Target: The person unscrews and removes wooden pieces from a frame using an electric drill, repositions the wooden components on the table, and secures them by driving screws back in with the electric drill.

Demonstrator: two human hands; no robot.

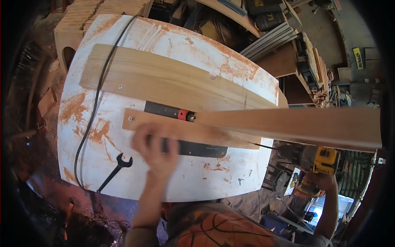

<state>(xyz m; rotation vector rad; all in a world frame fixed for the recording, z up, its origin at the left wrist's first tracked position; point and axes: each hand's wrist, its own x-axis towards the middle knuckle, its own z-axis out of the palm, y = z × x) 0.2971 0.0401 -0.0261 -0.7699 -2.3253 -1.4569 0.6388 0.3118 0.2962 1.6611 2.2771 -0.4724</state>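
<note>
My left hand (pixel 154 146), blurred by motion, is over the near edge of a narrow board (pixel 185 128) beside a black plate (pixel 205 150); its fingers are smeared. My right hand (pixel 323 181) is wrapped round the grip of a yellow drill (pixel 326 159). From the drill a long thin bit (pixel 264 145) points left, its tip at the narrow board's right end. An upright-looking plank (pixel 296 126) stretches right from the router collet (pixel 190 117). A bolt (pixel 131 118) sits in the narrow board's left end.
A wide board (pixel 164 72) lies on the dusty white table (pixel 111 144). A black cable (pixel 97 99) crosses its left side. An open-ended wrench (pixel 115 172) lies at the near left, and loose screws (pixel 241 181) at the near right. Stacked wooden pieces (pixel 115 14) stand behind.
</note>
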